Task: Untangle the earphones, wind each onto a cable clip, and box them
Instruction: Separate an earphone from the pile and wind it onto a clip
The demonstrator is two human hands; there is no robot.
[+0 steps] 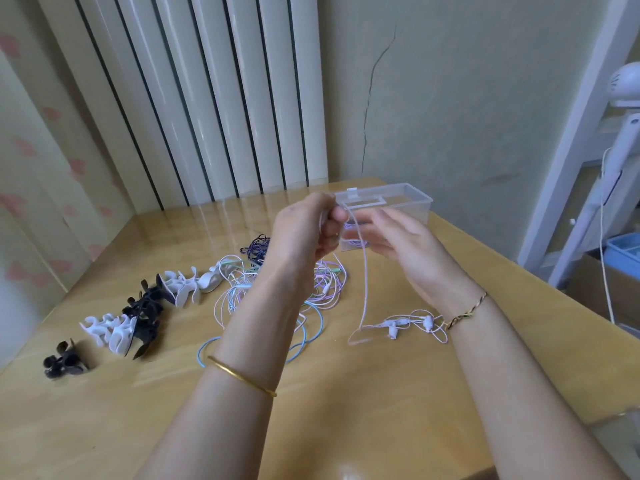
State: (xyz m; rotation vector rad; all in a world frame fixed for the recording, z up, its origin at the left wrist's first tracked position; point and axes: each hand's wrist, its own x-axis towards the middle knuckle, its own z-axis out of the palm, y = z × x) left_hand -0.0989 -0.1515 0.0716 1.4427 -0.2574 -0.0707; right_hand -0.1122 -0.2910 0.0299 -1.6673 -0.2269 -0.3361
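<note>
Left hand (304,230) pinches a pale pink earphone cable (363,271) with curled fingers. Right hand (398,244) is just beside it, fingers loose, a bit blurry. The cable drops to its earbuds (408,323) on the table (346,410). The clear box (412,202) behind holds a purple coil (354,241).

We log bench (346,410) as glossy honey wood grain; white clips (180,282) and black clips (145,306) sit in alternating clusters; raised cable (363,271) pale pink to white, earbuds (412,323) white; tangle (242,289) mixes sky blue, lilac, pink, white, a touch of green; dark bundle (258,247) navy-purple; box (408,199) clear, colourless; bangle (242,375) plain gold; bracelet (465,311) gold-and-black twist; radiator (207,98) white ribs, dark gaps; wall (467,98) pale olive-beige, dark crack line; curtain (41,168) cream with pink blotches; bin (625,245) light blue.
</note>
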